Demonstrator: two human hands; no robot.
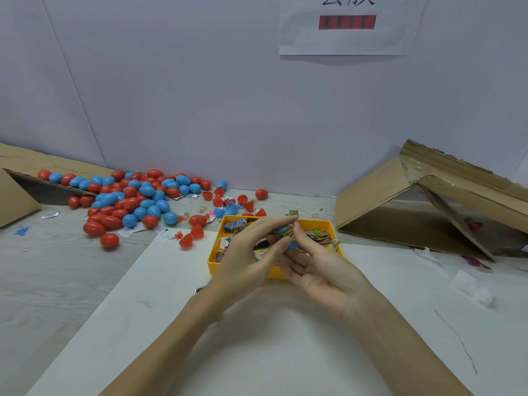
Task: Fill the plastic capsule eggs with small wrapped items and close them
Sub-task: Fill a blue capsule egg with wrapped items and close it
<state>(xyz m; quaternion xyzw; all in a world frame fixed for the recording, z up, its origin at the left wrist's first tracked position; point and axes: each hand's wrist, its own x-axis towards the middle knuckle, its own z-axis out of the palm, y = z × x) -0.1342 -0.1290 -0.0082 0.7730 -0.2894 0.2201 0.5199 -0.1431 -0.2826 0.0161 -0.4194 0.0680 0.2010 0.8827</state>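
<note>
Item 1. Tabletop: pale wood grain, with a white sheet beneath both forearms.

Item 2. Cardboard box, tipped on its side, well right of the fingers; a second cardboard flap lies far left.

Item 3. Heap of closed eggs, red and blue, left of and beyond the fingers. Risk: round shells on a flat surface; a nudge could roll them off the edge.

Item 4. Yellow tray, directly under and behind the fingers, holding small wrapped packets. Risk: a wrist pressing the near wall could tip it and spill the stock.

Item 5. Loose red and blue egg halves, just beyond the tray. Risk: mismatched halves if picked without looking.

Item 6. Left hand: fingers curled, pinching the blue egg with thumb and forefinger above the tray.

Item 7. Right hand: palm up, thumb and fingertips gripping the same egg from the other side, pressing on a printed packet at its mouth.

Judgement: the packet appears to stand proud of the shell. If it is not pushed fully inside, its wrapper could catch in the seam and the halves would not snap shut; hard squeezing might pop the egg from the fingers or tear the wrapper. Whether a second half is already on cannot be told.
</note>
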